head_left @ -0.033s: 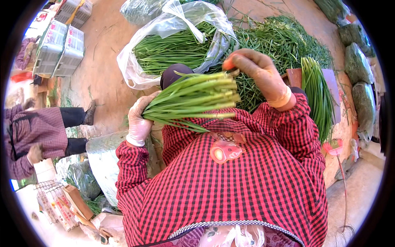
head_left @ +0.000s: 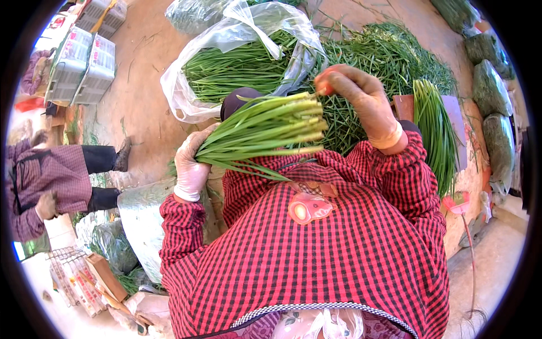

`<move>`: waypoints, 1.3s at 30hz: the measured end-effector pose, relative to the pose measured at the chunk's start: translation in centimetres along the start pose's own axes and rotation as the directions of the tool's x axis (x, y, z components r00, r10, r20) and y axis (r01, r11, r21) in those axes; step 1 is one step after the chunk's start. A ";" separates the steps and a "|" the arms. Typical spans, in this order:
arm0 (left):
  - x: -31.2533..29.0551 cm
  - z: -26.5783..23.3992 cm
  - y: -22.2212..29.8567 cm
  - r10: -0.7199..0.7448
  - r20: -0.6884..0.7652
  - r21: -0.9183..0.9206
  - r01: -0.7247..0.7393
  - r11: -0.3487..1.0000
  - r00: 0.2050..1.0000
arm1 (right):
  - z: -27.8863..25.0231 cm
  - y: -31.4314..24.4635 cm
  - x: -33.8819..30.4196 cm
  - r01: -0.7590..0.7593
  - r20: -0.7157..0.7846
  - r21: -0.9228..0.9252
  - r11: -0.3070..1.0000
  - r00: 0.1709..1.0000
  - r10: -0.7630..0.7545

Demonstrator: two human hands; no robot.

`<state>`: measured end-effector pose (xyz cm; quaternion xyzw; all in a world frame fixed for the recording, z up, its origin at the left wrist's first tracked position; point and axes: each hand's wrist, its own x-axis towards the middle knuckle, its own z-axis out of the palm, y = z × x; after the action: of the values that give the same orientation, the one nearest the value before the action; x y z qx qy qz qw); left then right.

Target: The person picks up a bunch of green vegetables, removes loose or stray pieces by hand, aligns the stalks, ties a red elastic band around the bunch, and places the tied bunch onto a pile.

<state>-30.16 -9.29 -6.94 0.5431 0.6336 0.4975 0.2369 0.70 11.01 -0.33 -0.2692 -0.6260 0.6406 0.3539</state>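
Note:
My left hand [head_left: 193, 161], in a pale glove, is closed round the leafy part of a bunch of garlic chives [head_left: 254, 130]. The bunch lies level in front of my chest, its pale cut ends pointing right. At those ends is my right hand [head_left: 364, 99], in a soiled tan glove with an orange-red cover on a fingertip [head_left: 324, 86]. Its fingers are bent and pressed together beside the topmost stems; whatever they pinch is too small to make out. A second bunch of chives [head_left: 435, 130] hangs over a board to the right.
An open clear plastic bag [head_left: 178, 76] full of chives stands ahead, beside a heap of loose green leaves [head_left: 389, 56]. Filled bags [head_left: 497, 141] line the right side. At left are white crates [head_left: 70, 65] and another person in a checked smock [head_left: 59, 175].
My right hand has shifted slightly to the right, its fingertips a little away from the stem ends. The held bunch has barely moved.

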 end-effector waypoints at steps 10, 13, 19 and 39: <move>-1.4 2.7 4.6 -0.019 -0.140 0.467 0.083 0.881 0.990 | 1.6 3.0 -0.3 0.278 0.188 -0.924 0.263 0.929 -0.320; -2.1 3.6 4.6 -0.057 -0.137 0.385 0.106 0.917 0.989 | 1.5 3.5 -0.7 0.209 0.152 -0.938 0.278 0.965 -0.214; -2.8 4.5 5.2 -0.140 -0.071 0.371 0.156 0.915 0.988 | 2.3 7.6 -0.7 0.139 0.134 -0.636 0.759 0.989 -0.069; -3.2 3.3 2.3 -0.193 -0.163 0.237 0.229 0.944 0.967 | -1.6 0.6 -1.6 0.168 -0.001 0.179 0.969 0.985 -0.171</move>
<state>-25.39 -11.24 -6.99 0.4621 0.7615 0.4203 0.1732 2.83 10.76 -1.23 -0.1774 -0.5891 0.6637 0.4255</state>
